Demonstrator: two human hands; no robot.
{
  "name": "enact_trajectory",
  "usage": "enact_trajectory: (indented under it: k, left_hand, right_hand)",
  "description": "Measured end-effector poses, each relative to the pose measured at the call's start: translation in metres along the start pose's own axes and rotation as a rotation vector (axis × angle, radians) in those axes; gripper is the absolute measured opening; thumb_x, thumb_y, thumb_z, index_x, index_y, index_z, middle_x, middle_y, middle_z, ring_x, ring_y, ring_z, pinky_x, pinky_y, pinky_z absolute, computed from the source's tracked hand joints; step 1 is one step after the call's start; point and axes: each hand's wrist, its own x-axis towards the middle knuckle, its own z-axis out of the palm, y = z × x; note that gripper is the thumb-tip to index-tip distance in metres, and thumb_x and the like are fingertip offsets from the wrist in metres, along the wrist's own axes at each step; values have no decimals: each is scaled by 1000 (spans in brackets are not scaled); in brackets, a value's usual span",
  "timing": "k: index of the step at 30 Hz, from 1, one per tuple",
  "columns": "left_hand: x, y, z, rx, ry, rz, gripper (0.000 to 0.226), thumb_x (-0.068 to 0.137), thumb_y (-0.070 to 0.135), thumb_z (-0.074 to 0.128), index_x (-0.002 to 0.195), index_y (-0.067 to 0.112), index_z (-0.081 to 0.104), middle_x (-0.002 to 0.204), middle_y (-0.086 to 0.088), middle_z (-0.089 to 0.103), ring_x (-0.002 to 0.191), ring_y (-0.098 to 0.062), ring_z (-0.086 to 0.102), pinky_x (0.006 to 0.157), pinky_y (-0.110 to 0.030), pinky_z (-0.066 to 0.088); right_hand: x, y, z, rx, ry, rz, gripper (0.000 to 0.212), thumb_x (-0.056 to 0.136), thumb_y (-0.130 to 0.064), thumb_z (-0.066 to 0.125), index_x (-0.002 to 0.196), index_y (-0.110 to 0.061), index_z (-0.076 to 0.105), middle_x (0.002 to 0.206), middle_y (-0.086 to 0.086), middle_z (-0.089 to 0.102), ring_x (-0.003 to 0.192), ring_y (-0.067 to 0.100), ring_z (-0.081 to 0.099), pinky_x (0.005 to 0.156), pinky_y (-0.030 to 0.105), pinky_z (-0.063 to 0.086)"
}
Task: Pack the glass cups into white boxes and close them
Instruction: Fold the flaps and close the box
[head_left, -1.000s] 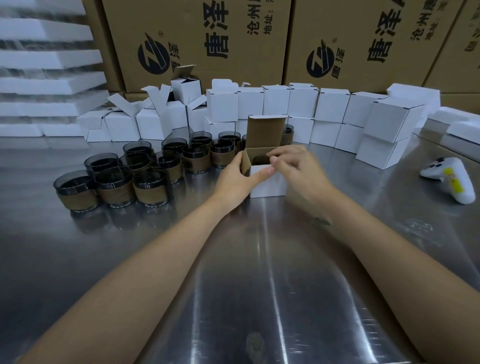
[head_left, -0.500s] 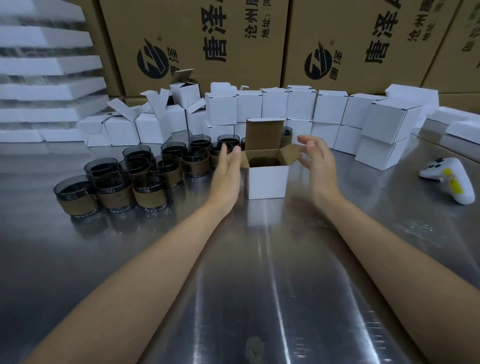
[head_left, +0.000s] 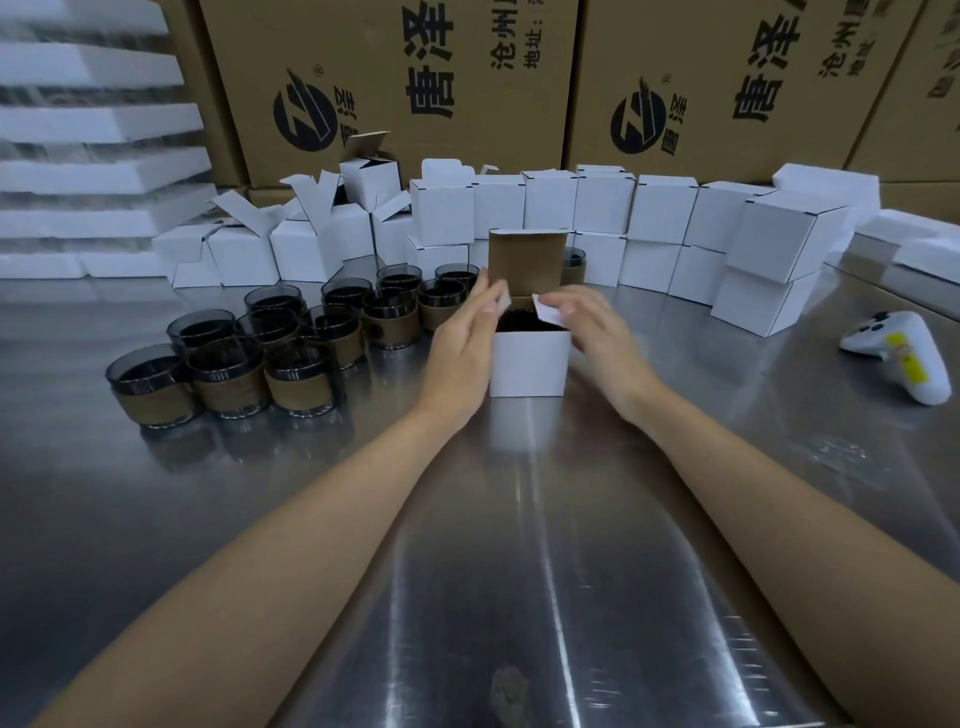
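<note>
A small white box (head_left: 530, 364) stands on the steel table (head_left: 519, 545) straight ahead, its brown-lined lid flap (head_left: 527, 260) upright at the back. A dark glass cup (head_left: 524, 319) sits inside it, only the rim showing. My left hand (head_left: 462, 348) lies flat against the box's left side, fingertips pushing the left side flap inward. My right hand (head_left: 592, 332) presses the right side flap down over the opening. Several more dark glass cups with brown sleeves (head_left: 228, 374) stand in a cluster to the left.
Closed white boxes (head_left: 660, 208) are stacked along the back and right; open empty ones (head_left: 296, 249) lie at the back left. A white controller (head_left: 904, 353) rests at the right. Large brown cartons (head_left: 395, 78) and white foam sheets (head_left: 93, 124) form the backdrop.
My hands drew apart from the box top, leaving both side flaps spread outward, then closed in again; both side flaps are now being folded inward over the cup.
</note>
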Motion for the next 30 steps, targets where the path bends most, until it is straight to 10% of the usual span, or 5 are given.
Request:
enact_trajectory:
  k: [5, 12, 16, 30]
  left_hand:
    - [3, 2, 1, 78, -42, 54, 34, 103, 10, 37, 122, 5, 66, 157, -2, 31, 140, 1, 27, 108, -7, 20]
    - [5, 4, 3, -97, -19, -30, 29, 97, -3, 39, 107, 1, 66, 136, 1, 50, 132, -8, 42, 111, -25, 31]
    - [3, 5, 5, -180, 67, -57, 22, 96, -2, 45, 109, 16, 44, 109, 3, 56, 100, -1, 53, 90, -19, 38]
    - [1, 5, 1, -82, -95, -91, 29, 102, 21, 45, 131, 18, 48, 138, 10, 38, 127, 2, 36, 101, -8, 28]
  right_hand:
    - [0, -2, 5, 7, -28, 82, 29, 102, -16, 39, 111, -26, 64, 129, -1, 53, 123, 11, 49, 112, 38, 36]
    - [-1, -9, 9, 196, 73, 147, 22, 94, -9, 45, 95, -30, 52, 99, -10, 58, 77, -4, 56, 70, 23, 46]
    - [-2, -8, 6, 253, 41, 138, 31, 94, -15, 51, 109, -41, 44, 112, -13, 61, 95, 0, 60, 74, 24, 47]
    - [-4, 3, -3, 158, -136, 100, 27, 93, -32, 59, 117, -23, 51, 118, -4, 56, 106, 9, 57, 91, 27, 46]
